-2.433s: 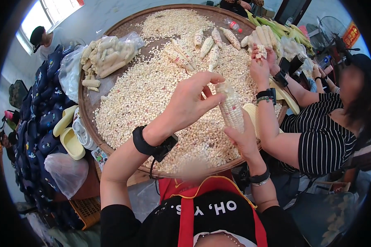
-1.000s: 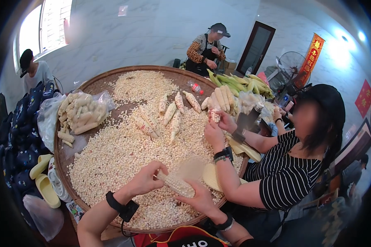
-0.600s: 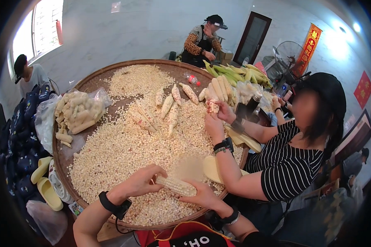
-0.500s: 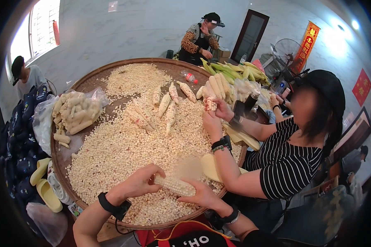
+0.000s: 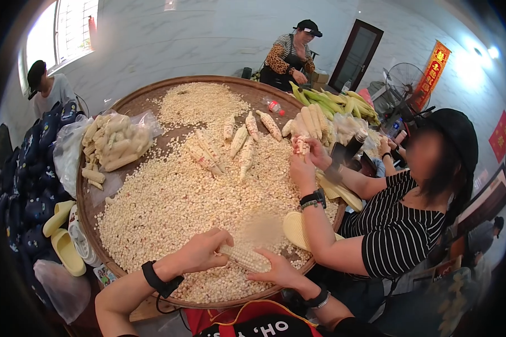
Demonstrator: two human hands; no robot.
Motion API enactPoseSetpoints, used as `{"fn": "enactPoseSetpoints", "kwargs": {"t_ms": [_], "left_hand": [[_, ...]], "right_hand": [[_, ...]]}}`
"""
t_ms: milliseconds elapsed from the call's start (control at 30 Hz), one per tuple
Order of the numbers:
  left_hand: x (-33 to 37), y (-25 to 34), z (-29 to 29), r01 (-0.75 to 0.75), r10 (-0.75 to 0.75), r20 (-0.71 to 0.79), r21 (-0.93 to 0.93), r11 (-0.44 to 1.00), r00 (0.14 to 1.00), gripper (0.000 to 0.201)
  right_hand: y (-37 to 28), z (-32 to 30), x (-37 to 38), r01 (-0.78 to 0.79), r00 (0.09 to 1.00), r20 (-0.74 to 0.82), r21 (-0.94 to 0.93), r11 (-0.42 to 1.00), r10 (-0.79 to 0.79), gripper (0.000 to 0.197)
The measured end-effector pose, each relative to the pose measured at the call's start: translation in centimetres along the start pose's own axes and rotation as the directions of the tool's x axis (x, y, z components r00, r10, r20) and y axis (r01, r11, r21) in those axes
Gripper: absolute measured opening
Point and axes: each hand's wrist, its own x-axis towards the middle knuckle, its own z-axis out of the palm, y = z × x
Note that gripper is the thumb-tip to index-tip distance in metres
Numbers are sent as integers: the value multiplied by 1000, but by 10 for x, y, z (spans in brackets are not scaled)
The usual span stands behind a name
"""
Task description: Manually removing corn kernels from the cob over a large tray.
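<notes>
A pale ear of corn (image 5: 245,259) lies between my two hands, low over the near part of a large round tray (image 5: 86,224). My left hand (image 5: 207,253) pinches its left end between thumb and fingers. Around the right end my right hand (image 5: 279,271) is closed, thumb on top. Rows of kernels still cover the side of the ear that shows. Beneath both hands spreads a thick layer of loose corn kernels (image 5: 168,208). Several red-speckled ears (image 5: 246,158) lie on the kernels farther off.
At my right a person in a striped top (image 5: 402,236) holds a partly stripped ear (image 5: 302,147). Bare cobs in a plastic bag (image 5: 115,143) sit on the tray's left. Husked green corn (image 5: 337,104) and a small bottle (image 5: 274,106) are at the back. Yellow slippers (image 5: 67,251) stand lower left.
The whole view has shifted slightly, so the tray sits farther right in it. My left hand has changed its hold a little at the ear's left end; both hands stay on the ear.
</notes>
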Motion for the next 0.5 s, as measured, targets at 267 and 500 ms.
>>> {"fn": "enactPoseSetpoints", "kwargs": {"t_ms": [267, 500], "left_hand": [[-4, -11, 28, -68, 102, -245, 144, 987, 964, 33], [7, 3, -6, -121, 136, -89, 150, 981, 987, 31]], "right_hand": [[12, 22, 1, 46, 999, -26, 71, 996, -44, 72], [-18, 1, 2, -80, 995, -43, 158, 984, 88, 68]]}}
